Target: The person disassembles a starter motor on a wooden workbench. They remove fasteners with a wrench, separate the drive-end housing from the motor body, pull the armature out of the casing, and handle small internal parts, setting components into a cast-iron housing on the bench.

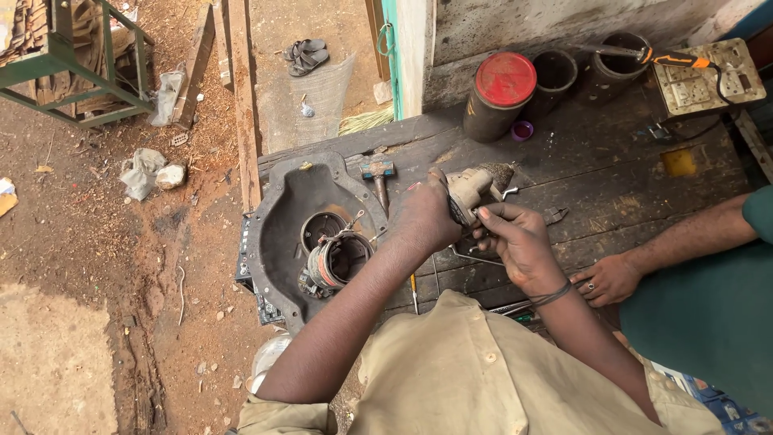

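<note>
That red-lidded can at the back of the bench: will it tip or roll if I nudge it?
The red-lidded can stands upright on the workbench, tall for its base, so a high push may tip it. Being round, it would probably roll once down. Weight cannot be judged; its contents are hidden.

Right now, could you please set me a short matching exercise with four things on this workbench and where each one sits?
Things:
1. Can with red lid
2. Hammer
3. Socket board
4. Sandals

Places:
A. On the ground beyond the bench
B. Far right corner of the bench
C. Beside the dark metal housing
D. At the back of the bench, next to two open dark pots

Pairs: 1-D, 2-C, 3-B, 4-A
</note>
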